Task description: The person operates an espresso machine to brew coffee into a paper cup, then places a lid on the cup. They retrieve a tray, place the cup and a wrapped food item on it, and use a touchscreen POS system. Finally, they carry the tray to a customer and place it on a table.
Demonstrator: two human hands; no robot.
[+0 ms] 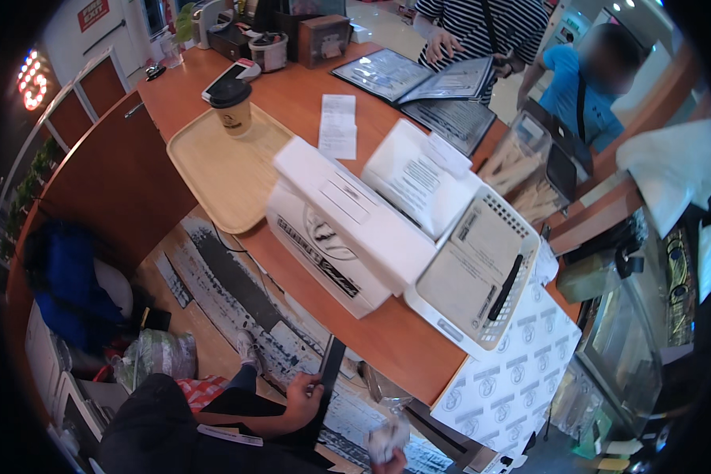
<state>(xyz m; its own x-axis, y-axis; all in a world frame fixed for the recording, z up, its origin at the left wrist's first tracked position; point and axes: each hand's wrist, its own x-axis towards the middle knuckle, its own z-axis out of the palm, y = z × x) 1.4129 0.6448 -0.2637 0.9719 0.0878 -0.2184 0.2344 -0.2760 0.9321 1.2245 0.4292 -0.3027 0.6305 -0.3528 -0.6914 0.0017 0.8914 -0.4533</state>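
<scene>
At the bottom of the view, my left hand (304, 402) grips the edge of a black flat object (332, 370), seen almost edge-on below the counter (364, 343). What it is exactly cannot be made out. My right hand (394, 462), mostly cut off by the lower rim, holds a crumpled whitish cloth or paper (388, 438), blurred. Above my hands, a white printed paper carrier (332, 243) stands on the wooden counter. Left of that is a light wooden tray (213, 172) bearing a brown paper cup (236, 115) with a black lid.
Right of the carrier sit a white plastic basket (450, 332) and printed paper sheets (503, 379). A paper receipt (338, 127) and an open menu (391, 74) lie farther back. Across the counter, a person in stripes (480, 23) touches the menu; another wears blue (575, 89).
</scene>
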